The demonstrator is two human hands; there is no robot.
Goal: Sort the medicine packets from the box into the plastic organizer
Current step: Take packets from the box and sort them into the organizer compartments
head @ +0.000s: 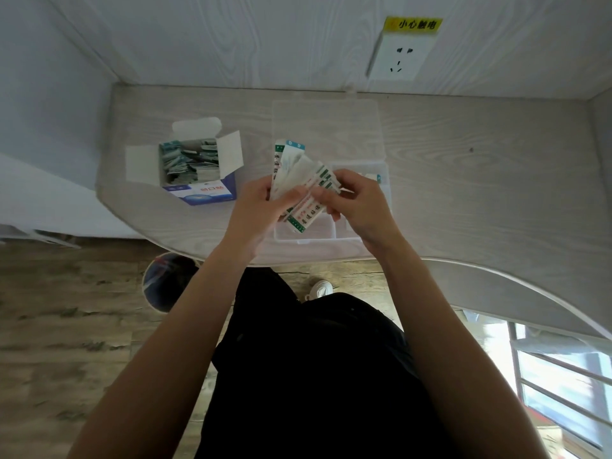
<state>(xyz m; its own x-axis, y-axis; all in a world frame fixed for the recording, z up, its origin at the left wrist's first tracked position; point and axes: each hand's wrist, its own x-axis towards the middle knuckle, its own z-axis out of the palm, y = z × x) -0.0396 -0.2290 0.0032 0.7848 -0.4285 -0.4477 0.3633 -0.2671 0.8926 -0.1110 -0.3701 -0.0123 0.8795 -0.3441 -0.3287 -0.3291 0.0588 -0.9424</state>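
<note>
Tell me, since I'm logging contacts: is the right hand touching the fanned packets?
Touching. The head view shows the right hand pinching the fanned packets beside the left hand.

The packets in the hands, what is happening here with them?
A person is sorting medicine packets. The left hand holds a fanned bunch of them, and the right hand pinches one, above the clear plastic organizer. The open box on the table has more packets inside.

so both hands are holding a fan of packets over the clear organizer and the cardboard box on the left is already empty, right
Not quite. The head view shows the open white and blue cardboard box still stuffed with packets. The rest holds: the left hand and right hand hold a fan of green-edged white packets over the clear plastic organizer.
</note>
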